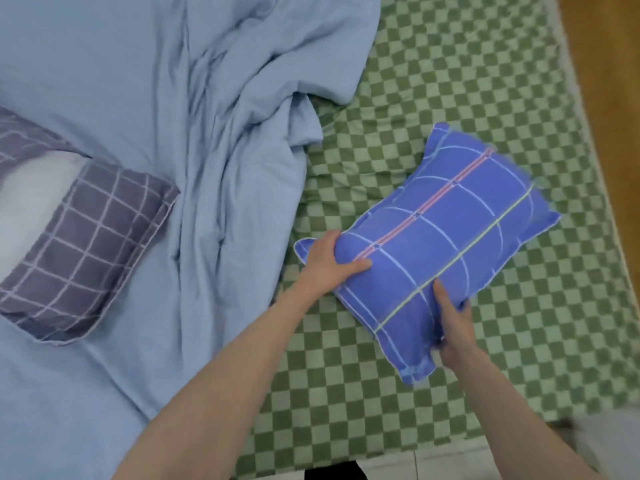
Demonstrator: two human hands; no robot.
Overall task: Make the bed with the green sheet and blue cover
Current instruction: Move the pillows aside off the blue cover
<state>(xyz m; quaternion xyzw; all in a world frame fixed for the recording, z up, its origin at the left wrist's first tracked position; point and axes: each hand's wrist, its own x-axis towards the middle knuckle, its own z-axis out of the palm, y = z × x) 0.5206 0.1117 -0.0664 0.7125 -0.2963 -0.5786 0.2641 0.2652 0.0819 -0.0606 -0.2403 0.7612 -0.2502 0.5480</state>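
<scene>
Grey pillow [79,251]: far left, grid-checked in pale lines, lying on the cover with its white inner showing at the open end, partly cut off by the frame. Cover [145,109]: plain light blue, spread over the left half of the bed, bunched into long creases and folds down its right edge, where it laps onto the sheet. Sheet [460,74]: green and pale green check, flat across the right half, lightly rumpled just beside the cover's folds; bare and open above the blue pillow and along my near side. My left hand [329,261]: closed on the near-left end of the blue pillow, thumb on top, fingers wrapped under the edge. Blue pillow [440,237]: bright blue with thin white curved lines, one pink stripe and one pale yellow-green stripe, flanged border all round; it sits at a slant over the sheet, its far corner pointing up and right, well apart from the grey pillow; edges slightly blurred. My right hand [453,327]: gripping the pillow's near long side, fingers pressed into the fabric. Bed edge: right, a pale border, then wood floor [609,64]. Near edge: pale tiles [433,462] below the sheet.
</scene>
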